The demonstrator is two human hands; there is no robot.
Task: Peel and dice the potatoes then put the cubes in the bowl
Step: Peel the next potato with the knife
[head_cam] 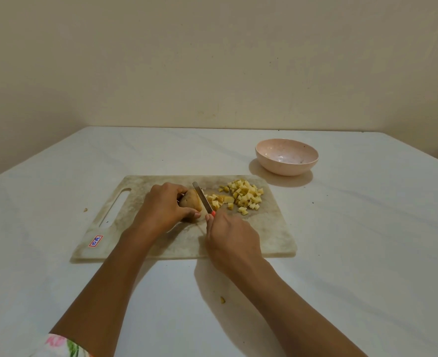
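In the head view, your left hand (165, 206) curls round the potato piece (191, 200) at the middle of the cutting board (272, 233) and pins it down. Your right hand (232, 240) grips the red-handled knife (203, 199), whose blade stands against the potato's cut face. Tuck your left fingertips back from the blade and slice straight down in even slabs, so the new cubes match the diced pile (246, 195) just right of the knife. Brown skin shows on the piece, so trim it. The pink bowl (284, 167) sits beyond the board's far right corner, with no cubes in it yet.
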